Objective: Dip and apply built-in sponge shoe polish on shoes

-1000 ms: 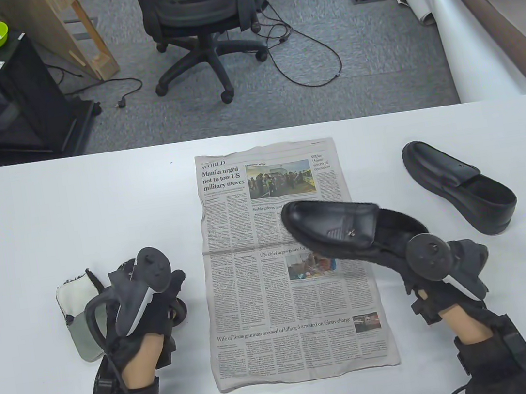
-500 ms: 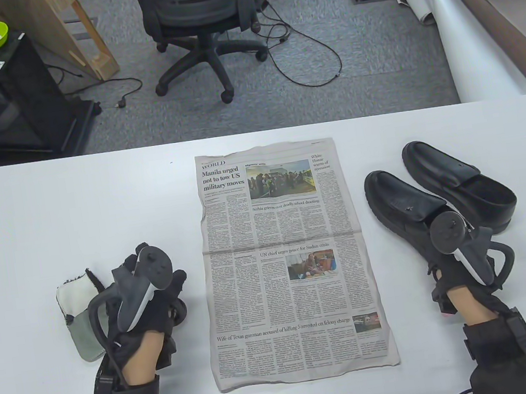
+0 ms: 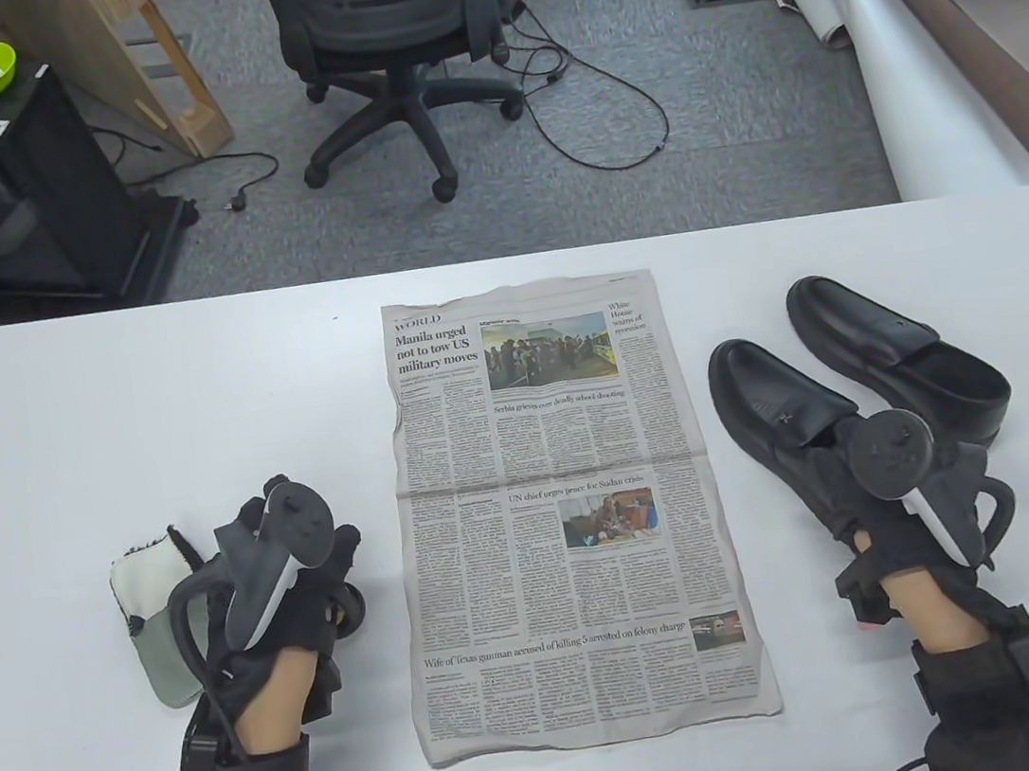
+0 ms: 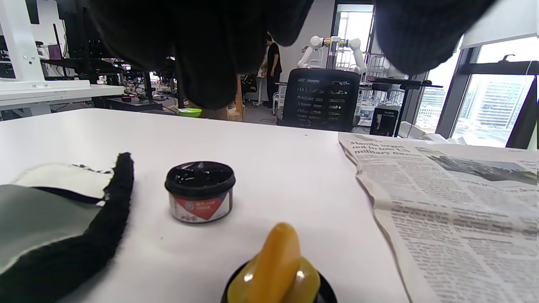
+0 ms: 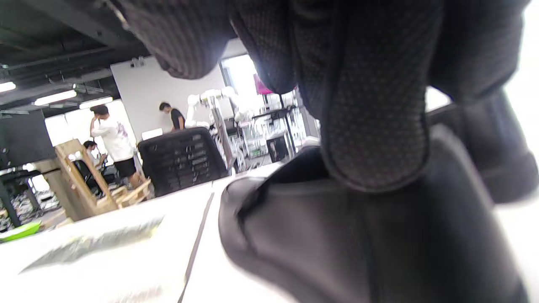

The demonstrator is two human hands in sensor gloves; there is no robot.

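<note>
Right hand (image 3: 884, 496) grips the heel of the near shoe (image 3: 771, 407), which sits on the table (image 3: 192, 402) beside the second shoe (image 3: 892, 351); its tracker hides the heel. Left hand (image 3: 284, 580): fingers hidden, hold cannot be told. Polish jar (image 4: 200, 191) stands beside the cloth (image 4: 54, 210); yellow sponge applicator (image 4: 278, 269) cut off below.

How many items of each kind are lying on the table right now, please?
Shoes: 2, near shoe and far shoe
Newspaper: 1
Polish tin: 1
Sponge applicator: 1
Cloth: 1
Total: 6
</note>
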